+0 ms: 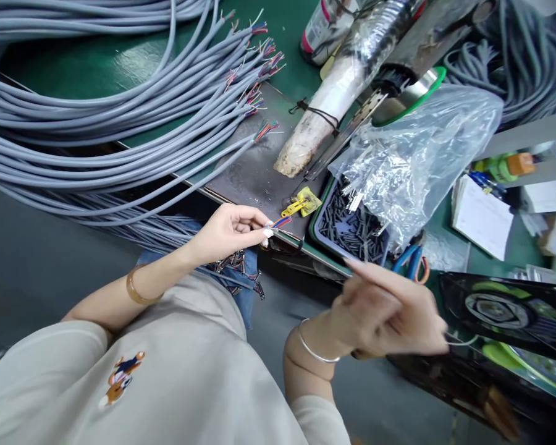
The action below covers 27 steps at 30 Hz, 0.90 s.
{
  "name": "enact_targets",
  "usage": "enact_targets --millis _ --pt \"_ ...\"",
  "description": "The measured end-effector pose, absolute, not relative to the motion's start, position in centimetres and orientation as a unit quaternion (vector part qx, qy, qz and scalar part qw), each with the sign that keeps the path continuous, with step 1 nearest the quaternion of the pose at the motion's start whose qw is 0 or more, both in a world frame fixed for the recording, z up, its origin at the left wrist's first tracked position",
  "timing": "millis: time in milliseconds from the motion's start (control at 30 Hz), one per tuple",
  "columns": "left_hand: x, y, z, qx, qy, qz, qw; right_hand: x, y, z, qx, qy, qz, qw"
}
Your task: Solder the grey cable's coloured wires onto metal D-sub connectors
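My left hand point(236, 233) is closed in a pinch on a small bunch of coloured wires point(282, 221), whose red and blue ends poke out past the fingertips at the bench edge. Off to the right, my right hand point(389, 309) is smeared by motion, so whether it holds anything does not show. It is nearest to a tray point(315, 232) of short black pieces point(347, 225) and a pair of blue-handled pliers point(414, 259). A yellow tool point(301, 204) lies just beyond my left hand.
Grey cables point(120, 164) with stripped coloured ends spread across the left. A wrapped tube point(324, 111) slants over the bench beside a clear plastic bag point(417, 154). A black fan point(500, 312), a notepad point(484, 216) and a bottle point(319, 31) stand around. Terminated cable ends point(241, 266) hang over my lap.
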<state>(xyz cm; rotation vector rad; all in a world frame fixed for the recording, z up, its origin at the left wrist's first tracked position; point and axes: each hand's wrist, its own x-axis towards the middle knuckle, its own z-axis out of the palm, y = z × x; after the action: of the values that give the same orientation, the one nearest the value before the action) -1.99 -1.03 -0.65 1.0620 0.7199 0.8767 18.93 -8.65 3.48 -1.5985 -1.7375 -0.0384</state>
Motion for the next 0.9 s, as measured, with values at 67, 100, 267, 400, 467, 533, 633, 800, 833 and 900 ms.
enact_targets --millis 67,100,267,400,467,533,633,800,833,900 --pt "-2.0 -1.3 -0.9 0.482 0.336 0.41 0.698 17.1 -8.2 2.5 -0.615 -0.655 0.0 0.439" --pt "-2.0 -1.3 -1.0 0.484 0.339 0.413 0.692 16.4 -7.8 2.1 -0.609 -0.65 0.027 0.455" --pt "-1.9 -1.2 -1.2 0.508 0.323 0.41 0.685 14.4 -6.8 0.5 -0.551 -0.694 0.117 0.449" --pt "-1.7 -1.4 -1.3 0.538 0.357 0.445 0.62 14.5 -7.1 0.2 -0.528 -0.713 0.095 0.452" --pt "-1.4 -1.9 -1.3 0.58 0.377 0.483 0.537 14.9 -7.2 0.4 -0.557 -0.663 0.071 0.495" --pt "-1.1 -2.3 -1.2 0.618 0.372 0.521 0.455 15.3 -7.1 0.9 -0.592 -0.592 0.048 0.546" --pt "-0.8 -2.5 -0.9 0.6 0.369 0.535 0.467 15.7 -6.7 1.6 -0.613 -0.534 0.071 0.578" --pt "-2.0 -1.2 0.0 0.46 0.328 0.399 0.723 15.2 -6.1 1.5 -0.634 -0.555 0.2 0.501" --pt "-2.3 -0.9 0.1 0.442 0.318 0.384 0.746 15.0 -6.0 1.3 -0.635 -0.556 0.226 0.486" --pt "-2.6 -0.6 0.1 0.417 0.306 0.373 0.77 14.6 -5.6 1.1 -0.628 -0.552 0.269 0.478"
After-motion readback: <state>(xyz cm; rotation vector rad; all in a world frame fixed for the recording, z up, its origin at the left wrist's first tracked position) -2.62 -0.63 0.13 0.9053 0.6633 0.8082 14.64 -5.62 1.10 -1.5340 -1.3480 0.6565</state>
